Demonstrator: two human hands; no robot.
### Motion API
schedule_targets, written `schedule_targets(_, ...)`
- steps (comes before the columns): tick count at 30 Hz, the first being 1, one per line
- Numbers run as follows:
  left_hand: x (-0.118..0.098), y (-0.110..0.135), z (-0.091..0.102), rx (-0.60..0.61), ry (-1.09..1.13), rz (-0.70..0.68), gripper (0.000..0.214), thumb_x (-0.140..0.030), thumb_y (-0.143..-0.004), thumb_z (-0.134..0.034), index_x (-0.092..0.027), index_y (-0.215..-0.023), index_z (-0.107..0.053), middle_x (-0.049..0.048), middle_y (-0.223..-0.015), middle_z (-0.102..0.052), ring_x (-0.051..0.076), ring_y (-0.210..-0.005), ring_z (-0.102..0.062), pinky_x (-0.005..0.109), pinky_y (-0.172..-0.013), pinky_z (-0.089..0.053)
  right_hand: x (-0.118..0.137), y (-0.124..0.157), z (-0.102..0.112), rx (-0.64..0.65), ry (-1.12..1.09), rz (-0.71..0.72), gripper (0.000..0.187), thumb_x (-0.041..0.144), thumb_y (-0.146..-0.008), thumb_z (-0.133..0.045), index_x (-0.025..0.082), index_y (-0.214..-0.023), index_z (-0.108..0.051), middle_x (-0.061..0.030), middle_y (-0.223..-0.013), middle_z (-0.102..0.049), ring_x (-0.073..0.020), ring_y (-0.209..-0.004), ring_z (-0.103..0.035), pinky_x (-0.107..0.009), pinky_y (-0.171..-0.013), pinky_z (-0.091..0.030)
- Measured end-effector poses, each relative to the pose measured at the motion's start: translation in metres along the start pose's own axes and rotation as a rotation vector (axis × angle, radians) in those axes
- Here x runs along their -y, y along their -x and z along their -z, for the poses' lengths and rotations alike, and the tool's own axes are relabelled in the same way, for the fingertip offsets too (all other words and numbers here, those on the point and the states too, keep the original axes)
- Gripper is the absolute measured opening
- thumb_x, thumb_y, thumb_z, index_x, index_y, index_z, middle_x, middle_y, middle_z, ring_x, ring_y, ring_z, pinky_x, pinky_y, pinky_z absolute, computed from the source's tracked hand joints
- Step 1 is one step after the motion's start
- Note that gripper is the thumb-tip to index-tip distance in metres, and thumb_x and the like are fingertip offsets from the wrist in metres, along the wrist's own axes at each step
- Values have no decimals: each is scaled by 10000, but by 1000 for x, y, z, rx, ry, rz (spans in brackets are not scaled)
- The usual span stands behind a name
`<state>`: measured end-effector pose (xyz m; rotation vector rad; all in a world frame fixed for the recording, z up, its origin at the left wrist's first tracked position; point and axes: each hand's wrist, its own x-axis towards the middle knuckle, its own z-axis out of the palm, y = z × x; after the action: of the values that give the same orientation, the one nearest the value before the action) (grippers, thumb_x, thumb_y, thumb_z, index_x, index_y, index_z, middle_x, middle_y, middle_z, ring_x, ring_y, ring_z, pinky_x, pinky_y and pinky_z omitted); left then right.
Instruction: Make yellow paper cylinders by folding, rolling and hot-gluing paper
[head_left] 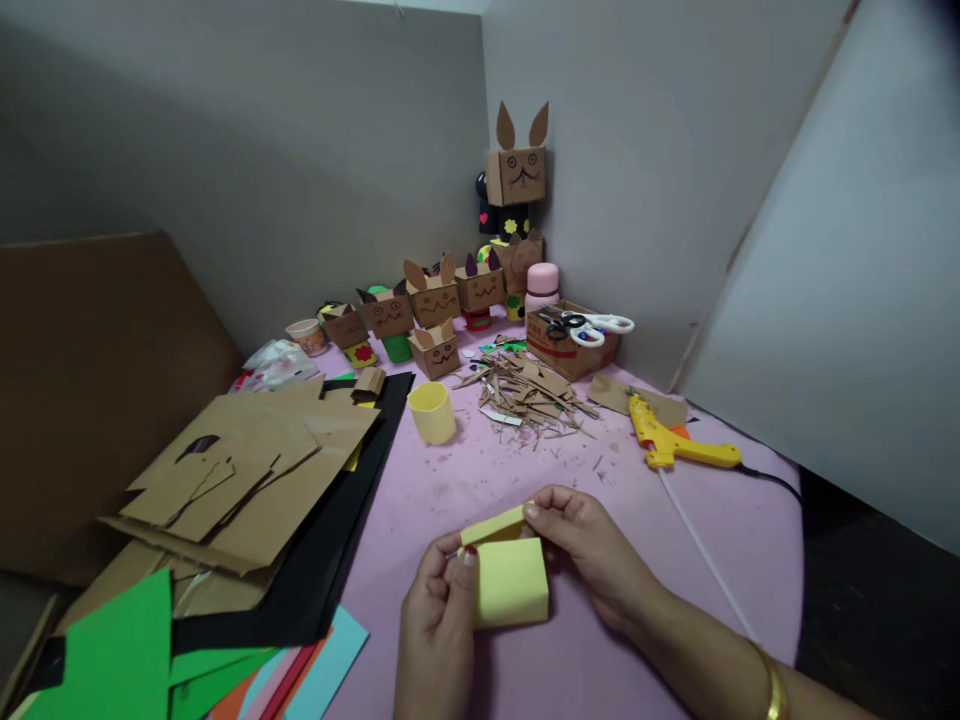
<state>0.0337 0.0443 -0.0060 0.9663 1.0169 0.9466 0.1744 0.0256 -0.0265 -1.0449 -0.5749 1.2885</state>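
Low over the pink table, a small yellow paper box [513, 582] is held between both hands, its top flap lifted along the far edge. My left hand [441, 610] grips the box's left side, with the thumb on its near face. At the upper right corner, my right hand [589, 550] pinches the flap between thumb and fingers. Beyond the hands stands a yellow paper cylinder [433, 416], upright and apart from them. The inside of the box is mostly hidden.
A yellow glue gun [675, 440] lies at right, its cord trailing off. Cardboard scraps [532, 390] are heaped mid-table. Cardboard sheets [247, 450] and coloured paper [120, 650] cover the left. Behind stand cardboard animal figures [435, 300] and a box [570, 345] holding scissors [592, 328].
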Motion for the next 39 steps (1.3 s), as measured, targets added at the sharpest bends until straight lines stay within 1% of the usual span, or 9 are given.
schedule_targets(2,0,0,1,15,-8,-9,337,-338,-743,-639,-152,-1016,-576,64,-833,-710,214,-755,-651,260,-577,-485,0,0,1,-1,9,6,291,399,-667,-730,152,-670,-576,40,-545,-582,-60,-451,-407,-194,-466,-269)
schedule_targets(9,0,-1,2,46,3,-4,299,-318,-742,-647,-139,-977,-600,67,-810,-711,202,-744,-646,260,-599,-482,1,0,1,14,1,33,277,385,-690,-721,143,-675,-587,24,-560,-601,-63,-462,-437,-192,-478,-298)
schedule_targets(12,2,-3,6,36,-5,-16,318,-333,-746,-641,-141,-993,-588,64,-813,-708,201,-739,-645,253,-577,-476,2,0,1,18,11,41,291,404,-688,-721,139,-682,-603,31,-553,-588,-60,-462,-436,-186,-470,-296)
schedule_targets(15,7,-6,10,15,-41,-69,324,-354,-754,-628,-148,-998,-570,56,-810,-702,198,-742,-641,246,-572,-472,2,1,0,6,54,72,280,394,-686,-727,136,-669,-620,36,-542,-578,-64,-478,-449,-186,-481,-315)
schedule_targets(17,10,-7,12,3,-57,-101,317,-366,-759,-620,-153,-986,-561,49,-786,-699,196,-729,-639,246,-568,-471,1,2,0,17,72,94,260,386,-701,-718,138,-682,-637,30,-565,-591,-71,-504,-468,-191,-501,-334)
schedule_targets(21,9,-7,12,-12,-57,-109,285,-374,-757,-618,-167,-941,-555,37,-730,-692,197,-711,-635,236,-539,-460,-1,3,0,35,127,114,238,375,-716,-707,142,-708,-658,14,-627,-617,-89,-571,-496,-203,-553,-358)
schedule_targets(25,5,-5,9,-12,-38,-95,246,-366,-744,-632,-179,-886,-557,30,-717,-687,198,-722,-632,224,-526,-453,-3,3,0,24,205,133,251,380,-733,-687,138,-687,-635,18,-626,-589,-95,-589,-476,-211,-567,-350)
schedule_targets(31,6,-5,8,19,-59,-91,251,-383,-754,-618,-177,-884,-557,28,-712,-682,183,-670,-626,229,-528,-452,-4,3,3,-5,228,124,268,383,-749,-664,139,-666,-592,24,-603,-560,-96,-573,-449,-216,-552,-338)
schedule_targets(39,5,-3,8,-52,-31,-84,211,-359,-745,-632,-189,-838,-548,1,-656,-662,164,-638,-613,197,-489,-424,-2,5,-2,32,197,95,251,361,-681,-722,134,-696,-617,18,-614,-592,-96,-570,-484,-206,-547,-360)
